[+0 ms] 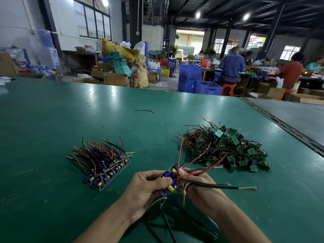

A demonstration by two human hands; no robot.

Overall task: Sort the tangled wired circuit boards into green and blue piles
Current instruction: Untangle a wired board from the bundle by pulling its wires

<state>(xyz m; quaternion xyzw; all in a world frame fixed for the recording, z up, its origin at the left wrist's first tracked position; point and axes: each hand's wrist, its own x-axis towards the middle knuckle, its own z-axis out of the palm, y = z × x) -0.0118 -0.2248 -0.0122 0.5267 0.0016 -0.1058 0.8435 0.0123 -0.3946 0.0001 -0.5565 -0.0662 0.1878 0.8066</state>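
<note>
Person's got a small bunch of blue boards (171, 179) held just above the table (52, 120), close to its near edge. The left hand (149, 186) has its fingers (161, 180) curled round the board end, and the right hand (198, 188) pinches the wires, which stick out toward the right edge. A neat row of blue boards (107, 169) sits left of the hands, well apart from the tangled heap of green boards (228, 148) nearer the right edge. One loose black wire (144, 111) lies further back, mid-table.
</note>
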